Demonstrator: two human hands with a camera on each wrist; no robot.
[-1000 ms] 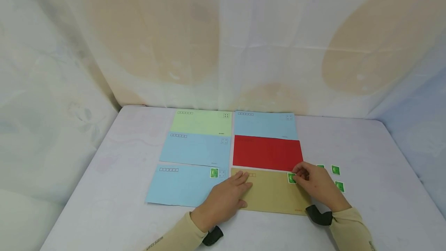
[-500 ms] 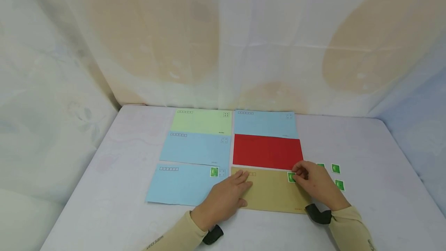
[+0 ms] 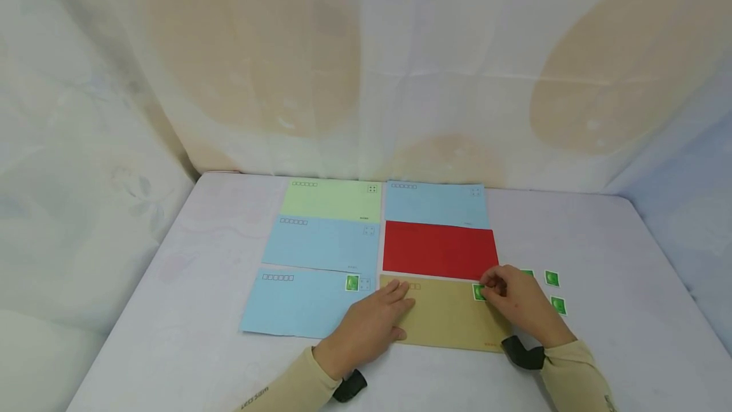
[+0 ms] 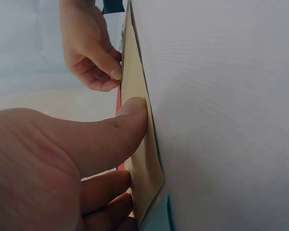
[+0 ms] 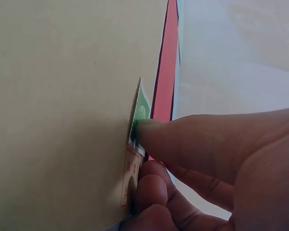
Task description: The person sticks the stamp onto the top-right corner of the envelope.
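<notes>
My left hand rests on the left part of a brown paper envelope, fingers extended and thumb near its lower edge. In the left wrist view that thumb touches the envelope's surface. At the envelope's upper right corner, my right hand pinches a green postage stamp with a white border. Close up in the right wrist view, the stamp has its upper end slightly raised, and the thumb lies across its lower part. Red printed boxes show on the envelope beside it. Fingers partly cover the stamp.
Above the brown envelope lie a red envelope and a blue one. At left are a green envelope and two blue ones, the nearest bearing a stamp. Several loose stamps lie right of my right hand.
</notes>
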